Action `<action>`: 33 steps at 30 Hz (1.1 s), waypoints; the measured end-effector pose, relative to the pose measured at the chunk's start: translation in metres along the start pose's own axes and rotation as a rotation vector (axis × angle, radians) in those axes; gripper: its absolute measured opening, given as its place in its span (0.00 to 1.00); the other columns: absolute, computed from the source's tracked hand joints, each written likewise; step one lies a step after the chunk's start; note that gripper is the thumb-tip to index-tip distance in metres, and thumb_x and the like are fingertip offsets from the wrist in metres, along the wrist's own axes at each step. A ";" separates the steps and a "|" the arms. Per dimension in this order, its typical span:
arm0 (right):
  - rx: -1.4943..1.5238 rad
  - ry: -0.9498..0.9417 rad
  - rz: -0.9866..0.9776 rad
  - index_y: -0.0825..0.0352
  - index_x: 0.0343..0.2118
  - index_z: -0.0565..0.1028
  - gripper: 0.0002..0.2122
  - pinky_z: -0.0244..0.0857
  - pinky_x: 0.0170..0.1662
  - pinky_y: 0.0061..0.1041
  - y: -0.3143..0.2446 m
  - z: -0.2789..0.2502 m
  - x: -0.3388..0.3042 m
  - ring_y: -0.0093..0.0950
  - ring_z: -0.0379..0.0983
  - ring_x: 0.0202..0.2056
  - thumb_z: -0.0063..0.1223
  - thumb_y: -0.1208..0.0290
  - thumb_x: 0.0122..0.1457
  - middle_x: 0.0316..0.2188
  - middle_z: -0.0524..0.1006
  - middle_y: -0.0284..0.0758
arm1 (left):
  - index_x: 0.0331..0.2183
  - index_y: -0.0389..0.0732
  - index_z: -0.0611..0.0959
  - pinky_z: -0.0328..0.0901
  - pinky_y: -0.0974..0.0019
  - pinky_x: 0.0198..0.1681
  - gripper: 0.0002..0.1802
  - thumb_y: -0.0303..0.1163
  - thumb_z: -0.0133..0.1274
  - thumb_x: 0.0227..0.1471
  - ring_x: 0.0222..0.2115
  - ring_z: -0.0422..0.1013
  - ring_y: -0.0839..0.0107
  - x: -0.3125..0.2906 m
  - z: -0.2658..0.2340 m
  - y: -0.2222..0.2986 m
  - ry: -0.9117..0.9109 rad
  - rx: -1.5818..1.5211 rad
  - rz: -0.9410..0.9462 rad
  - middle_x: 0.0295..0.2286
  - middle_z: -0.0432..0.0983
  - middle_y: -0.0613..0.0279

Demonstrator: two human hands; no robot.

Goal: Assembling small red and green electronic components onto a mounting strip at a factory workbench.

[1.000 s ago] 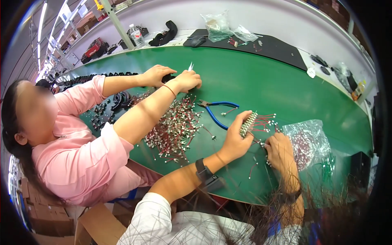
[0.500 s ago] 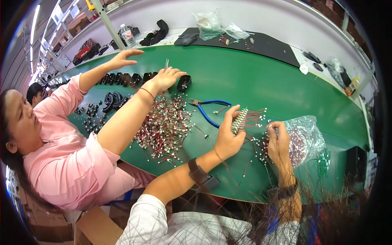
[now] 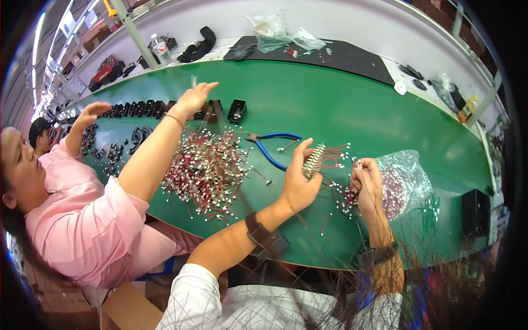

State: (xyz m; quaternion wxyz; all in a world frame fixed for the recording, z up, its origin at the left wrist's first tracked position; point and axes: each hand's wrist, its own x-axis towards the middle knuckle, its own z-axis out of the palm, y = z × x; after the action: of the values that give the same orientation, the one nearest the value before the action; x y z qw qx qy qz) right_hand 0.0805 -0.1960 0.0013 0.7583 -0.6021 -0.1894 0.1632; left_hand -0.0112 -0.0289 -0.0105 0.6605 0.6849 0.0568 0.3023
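My left hand point(image 3: 301, 184) is closed around a strip of small pale connectors point(image 3: 313, 161), whose short red wires with white plugs fan out to the right. A little to its right, my right hand point(image 3: 368, 184) has thumb and fingertips pinched together; whatever is between them is too small to make out. Beneath and beside that hand lie loose red wires with white plugs point(image 3: 345, 193). A clear plastic bag point(image 3: 412, 179) filled with more such wires sits just to the right. Blue-handled cutters point(image 3: 283, 135) rest beyond my left hand, jaws pointing left.
Left of my arm spreads a big heap of wired connectors point(image 3: 206, 170). A co-worker in a pink top point(image 3: 93, 220) reaches over the green table point(image 3: 330, 104) toward a row of black housings point(image 3: 137, 108). Green wires point(image 3: 432, 212) and a black box point(image 3: 476, 212) are at right.
The co-worker's two hands have moved left, the farther one also lower. The view has shifted slightly. My left hand keeps its hold on the strip; my right fingers have shifted a little, still pinched.
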 end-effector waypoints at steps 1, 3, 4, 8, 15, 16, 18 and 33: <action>0.006 -0.029 0.042 0.65 0.41 0.66 0.06 0.50 0.22 0.14 0.003 0.001 -0.001 0.12 0.54 0.20 0.43 0.78 0.62 0.24 0.65 0.25 | 0.62 0.41 0.62 0.67 0.66 0.47 0.40 0.15 0.49 0.45 0.44 0.70 0.66 0.000 -0.003 -0.001 0.020 0.058 0.029 0.47 0.71 0.51; 0.036 -0.071 -0.055 0.65 0.43 0.67 0.11 0.46 0.21 0.15 -0.002 0.004 -0.004 0.13 0.51 0.19 0.43 0.79 0.57 0.22 0.63 0.25 | 0.62 0.40 0.62 0.67 0.66 0.47 0.40 0.16 0.49 0.46 0.43 0.70 0.68 0.001 -0.001 0.002 0.007 -0.004 0.003 0.46 0.71 0.52; 0.035 -0.088 -0.045 0.65 0.44 0.67 0.12 0.44 0.21 0.15 -0.003 0.011 -0.006 0.13 0.51 0.19 0.44 0.78 0.56 0.22 0.63 0.25 | 0.61 0.39 0.62 0.67 0.66 0.47 0.39 0.16 0.49 0.46 0.43 0.70 0.68 0.000 -0.006 -0.001 0.012 0.045 0.038 0.46 0.71 0.53; -0.063 -0.119 -0.026 0.67 0.46 0.67 0.11 0.46 0.22 0.15 -0.003 0.014 -0.006 0.12 0.52 0.21 0.44 0.77 0.60 0.23 0.64 0.24 | 0.61 0.37 0.61 0.67 0.68 0.46 0.38 0.15 0.48 0.48 0.43 0.70 0.70 0.001 -0.007 0.001 0.015 0.057 0.037 0.46 0.70 0.53; -0.232 -0.140 -0.116 0.67 0.44 0.66 0.08 0.51 0.26 0.14 -0.002 0.011 -0.009 0.12 0.57 0.24 0.45 0.75 0.63 0.24 0.64 0.24 | 0.61 0.37 0.61 0.67 0.70 0.44 0.37 0.16 0.49 0.49 0.41 0.70 0.72 0.001 -0.002 -0.005 0.006 -0.008 -0.021 0.46 0.70 0.52; -0.231 -0.140 -0.115 0.67 0.44 0.66 0.08 0.51 0.26 0.14 -0.003 0.013 -0.010 0.12 0.57 0.24 0.45 0.75 0.63 0.24 0.64 0.24 | 0.61 0.37 0.61 0.67 0.70 0.44 0.37 0.16 0.49 0.49 0.41 0.70 0.72 0.001 -0.003 -0.005 0.006 -0.007 -0.022 0.46 0.70 0.52; -0.199 -0.125 -0.103 0.67 0.44 0.67 0.07 0.53 0.27 0.14 -0.007 0.018 -0.011 0.11 0.58 0.25 0.48 0.76 0.64 0.24 0.64 0.22 | 0.61 0.37 0.61 0.68 0.69 0.44 0.37 0.16 0.49 0.49 0.41 0.71 0.71 0.001 -0.004 -0.006 0.003 -0.033 -0.006 0.46 0.70 0.52; -0.462 -0.206 -0.222 0.70 0.37 0.75 0.03 0.56 0.25 0.15 -0.008 0.025 -0.022 0.11 0.63 0.23 0.51 0.77 0.63 0.24 0.71 0.25 | 0.62 0.37 0.59 0.68 0.67 0.46 0.38 0.17 0.50 0.50 0.45 0.71 0.69 0.001 -0.003 0.000 -0.057 -0.072 -0.033 0.48 0.69 0.49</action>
State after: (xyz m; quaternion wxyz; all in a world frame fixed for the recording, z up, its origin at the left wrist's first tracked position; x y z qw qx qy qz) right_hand 0.0493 -0.1874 0.0126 0.5910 -0.7147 -0.3626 0.0919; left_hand -0.0120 -0.0257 -0.0106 0.6911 0.6679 0.0383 0.2736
